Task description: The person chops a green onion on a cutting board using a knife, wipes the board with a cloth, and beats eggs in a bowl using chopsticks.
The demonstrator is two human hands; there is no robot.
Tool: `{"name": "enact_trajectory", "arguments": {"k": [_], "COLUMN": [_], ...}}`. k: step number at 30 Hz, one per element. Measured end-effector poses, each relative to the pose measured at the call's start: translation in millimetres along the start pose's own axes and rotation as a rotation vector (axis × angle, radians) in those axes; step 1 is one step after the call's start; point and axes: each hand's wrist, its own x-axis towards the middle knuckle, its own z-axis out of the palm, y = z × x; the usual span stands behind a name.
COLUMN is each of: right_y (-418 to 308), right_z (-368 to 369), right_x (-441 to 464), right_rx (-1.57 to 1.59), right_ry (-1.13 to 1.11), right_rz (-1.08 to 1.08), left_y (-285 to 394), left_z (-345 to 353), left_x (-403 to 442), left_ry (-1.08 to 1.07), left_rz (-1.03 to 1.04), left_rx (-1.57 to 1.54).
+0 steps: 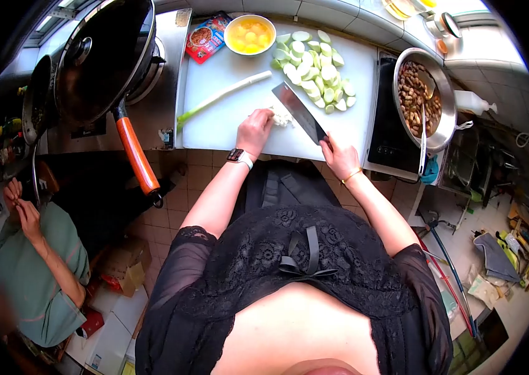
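Chopped white pieces (282,117) lie on the white plastic-like board (214,130) beside our left hand (256,130), fingers bunched, pinching we cannot tell; our right hand (338,155) grips the broad steel cleaver (300,112).

A kitchen, shown by the wok (105,62) and cutting board (220,122).

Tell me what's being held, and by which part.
The right hand holds the knife by its handle. The left hand is at the chopped bits; any hold there can't be told.

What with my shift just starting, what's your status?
Right hand gripping cleaver. Left hand at chopped white bits. Green-rimmed slices heaped just beyond the blade.
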Motion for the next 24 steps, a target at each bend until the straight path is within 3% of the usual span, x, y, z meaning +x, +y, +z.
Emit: {"name": "enact_trajectory", "arguments": {"k": [2,7,8,10,11,13,14,17,21,24], "right_y": [0,-2,-3,0,2,12,15,22,25,23], "right_z": [-4,17,24,30,33,31,26,19,19,22], "right_x": [-12,-20,-16,-4,3,17,24,33,30,22], "right_rx": [-0.007,-0.017,-0.004,-0.038,-0.076,-0.051,-0.047,-0.061,-0.043,-0.020], "right_ry": [-0.053,-0.247,-0.256,-0.287,-0.320,-0.273,-0.269,-0.204,-0.161,-0.132], "right_rz": [0.022,-0.104,-0.123,-0.097,-0.071,-0.043,-0.022,-0.013,-0.002,0.007], "left_y": [-2,-27,-37,-46,-50,-55,-53,-45,-45,-46], "left_z": [-12,-60,-65,-69,-69,-69,-70,-75,-79,-75], "left_x": [4,12,19,30,36,46,50,57,37,11], "left_ry": [0.041,0.211,0.230,0.108,0.108,0.226,0.227,0.254,0.366,0.268], "left_rz": [0.035,-0.159,-0.118,-0.309,-0.308,-0.116,-0.118,-0.264,-0.339,-0.359], "left_rx": [0.014,0.213,0.199,0.080,0.084,0.194,0.196,-0.014,0.038,0.178]}}
